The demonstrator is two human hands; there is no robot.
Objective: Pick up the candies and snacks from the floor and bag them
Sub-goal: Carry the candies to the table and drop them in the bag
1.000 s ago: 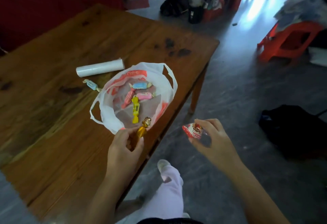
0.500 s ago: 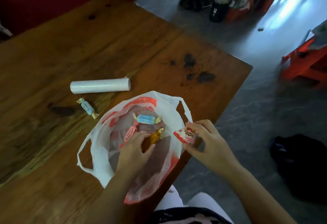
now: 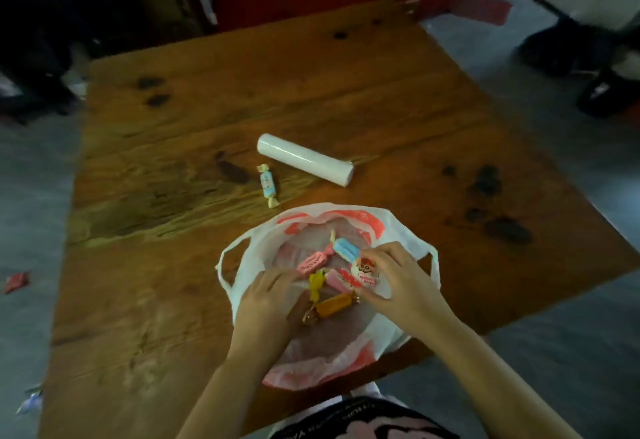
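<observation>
A white plastic bag [image 3: 398, 230] with red print lies open on the wooden table [image 3: 173, 300]. Inside it are a blue candy [image 3: 346, 249], a pink candy [image 3: 313, 263], a yellow candy [image 3: 316, 284] and a gold candy [image 3: 334, 304]. My left hand [image 3: 266, 303] is inside the bag with relaxed fingers, its thumb by the gold candy's twisted end. My right hand [image 3: 398, 282] pinches a red-and-white snack packet [image 3: 365, 272] low over the candies in the bag.
A white roll [image 3: 304, 163] and a blue-white candy [image 3: 268, 185] lie on the table beyond the bag. On the floor at the left are a red wrapper [image 3: 15, 281] and a pale wrapper [image 3: 31, 402]. Dark objects [image 3: 602, 92] sit at the far right.
My left hand carried the gold candy into the bag, where it now lies flat. My right hand brought the snack packet from beside the table into the bag's opening.
</observation>
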